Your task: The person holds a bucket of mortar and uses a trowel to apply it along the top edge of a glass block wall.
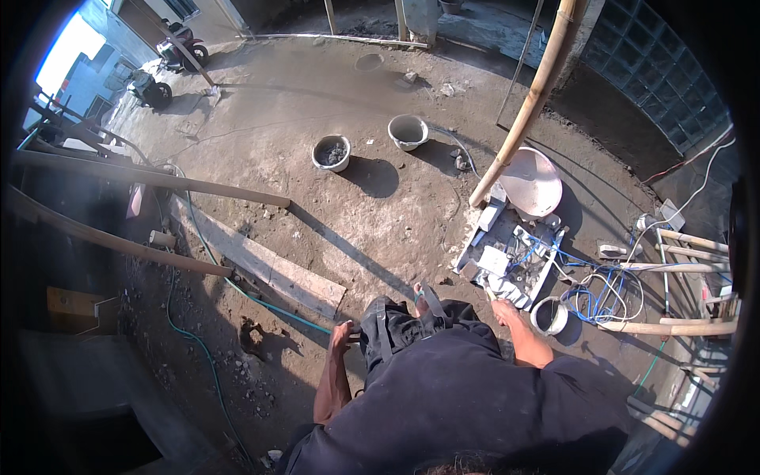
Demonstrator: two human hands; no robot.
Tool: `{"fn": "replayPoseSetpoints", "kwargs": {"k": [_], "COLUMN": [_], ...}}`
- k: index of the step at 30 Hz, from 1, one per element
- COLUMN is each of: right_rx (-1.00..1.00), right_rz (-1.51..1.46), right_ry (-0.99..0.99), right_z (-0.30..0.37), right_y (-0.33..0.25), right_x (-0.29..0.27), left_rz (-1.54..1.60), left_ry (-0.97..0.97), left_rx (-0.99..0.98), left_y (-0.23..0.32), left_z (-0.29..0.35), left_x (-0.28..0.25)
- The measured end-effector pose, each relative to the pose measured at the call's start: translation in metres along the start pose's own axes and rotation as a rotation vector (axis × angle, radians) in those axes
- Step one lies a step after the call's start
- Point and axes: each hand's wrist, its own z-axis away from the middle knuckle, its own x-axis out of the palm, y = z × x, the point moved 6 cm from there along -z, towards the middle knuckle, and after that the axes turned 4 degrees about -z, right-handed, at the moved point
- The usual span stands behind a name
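My left hand [342, 336] is closed beside the dark shorts [388, 336], its fingers curled. A green hose [294, 315] runs up close to it from the left. Whatever the fingers hold, if anything, is too small to make out. On the other side, my right hand [504, 311] is closed at the near edge of a pile of tools and white pieces [495, 260]. A short, pale, handle-like piece shows at its fingers, but its kind is unclear. Just right of this hand stands a small bucket [549, 315].
Two buckets stand ahead, one with grey lumps [331, 152], the other a grey bucket [408, 132]. A bamboo pole [526, 107] slants down beside a pale basin [532, 182]. Blue and white cables [606, 293] lie tangled at right. A long plank [261, 257] lies at left.
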Motion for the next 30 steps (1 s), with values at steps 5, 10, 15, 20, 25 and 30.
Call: {"fn": "replayPoseSetpoints", "kwargs": {"k": [5, 10, 15, 20, 25, 30], "right_rx": [-0.103, -0.055, 0.053, 0.172, 0.006, 0.034], "right_rz": [-0.429, -0.587, -0.761, -0.824, -0.775, -0.751], "right_ry": [-0.107, -0.151, -0.154, -0.062, 0.128, 0.227], "right_z": [-0.04, -0.069, -0.137, -0.167, -0.2, -0.267], "right_y": [-0.181, -0.327, -0.418, -0.498, -0.6, -0.68], "right_x": [-0.035, -0.036, -0.073, -0.127, -0.182, -0.241], "left_rz": [-0.073, -0.152, -0.225, -0.236, -0.094, -0.249], "left_ry": [-0.048, -0.186, -0.277, -0.232, -0.136, -0.16], "left_rx": [0.019, -0.2, -0.322, -0.041, 0.32, 0.365], "left_y": [0.155, 0.196, 0.298, 0.556, 0.764, 0.891], "left_z": [-0.073, -0.173, -0.277, -0.344, -0.402, -0.441], "left_x": [0.013, 0.01, 0.012, 0.006, 0.009, 0.071]}}
